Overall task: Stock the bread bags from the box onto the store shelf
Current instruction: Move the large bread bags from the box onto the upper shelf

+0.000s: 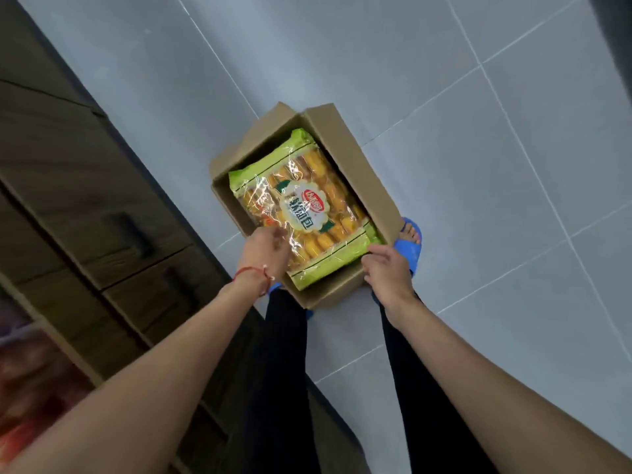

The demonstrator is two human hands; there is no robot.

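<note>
An open cardboard box [355, 155] stands on the grey tiled floor between my feet. A green and clear bread bag [301, 203] full of golden rolls lies on top inside it. My left hand [268, 249] reaches down onto the bag's near left edge, fingers curled at the plastic. My right hand [386, 268] is at the bag's near right corner, by the box wall, fingers bent round the bag's edge. Whether more bags lie underneath is hidden.
Stacked brown cartons [85, 172] line the left side, close to the box. A blurred red packet [30, 381] shows at the lower left. My legs and blue sandals [408, 246] stand right behind the box. Grey floor tiles [478, 165] stretch to the right and beyond.
</note>
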